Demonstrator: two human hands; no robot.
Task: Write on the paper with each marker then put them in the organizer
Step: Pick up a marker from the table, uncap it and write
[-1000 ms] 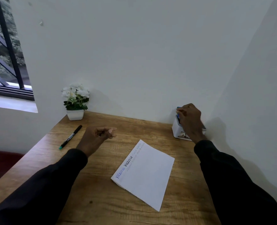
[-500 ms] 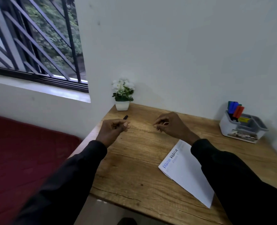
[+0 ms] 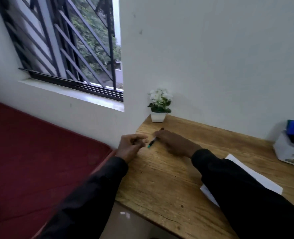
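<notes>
**Right hand on the black marker at the desk's far left corner**

The right hand (image 3: 174, 143) reaches across the wooden desk (image 3: 161, 183) and lies over the upper part of a black marker (image 3: 152, 142) with a teal end. The marker lies flat on the wood, slanted, its teal end toward the near left; only the lower stretch of it shows below the fingers. The fingers cover the rest of the barrel, and whether they have closed round it or only rest on top cannot be told from this angle.

The left hand (image 3: 130, 145) sits just left of the marker at the desk's edge, its fingers curled loosely inward with nothing seen in them. It is close to the teal end but not touching it. Both arms wear dark sleeves.

The sheet of white paper (image 3: 256, 176) lies to the right, largely hidden under the right sleeve; the writing on it is out of sight here. The white organizer (image 3: 287, 150) stands at the far right of the desk near the wall, cut by the frame's edge, with blue, red and dark markers standing upright in its back compartment.

A small white pot of white flowers (image 3: 159, 105) stands at the back left corner of the desk against the wall, just beyond the right hand. A barred window (image 3: 70, 49) is on the left, and a dark red surface (image 3: 39, 152) lies below it beside the desk.
</notes>
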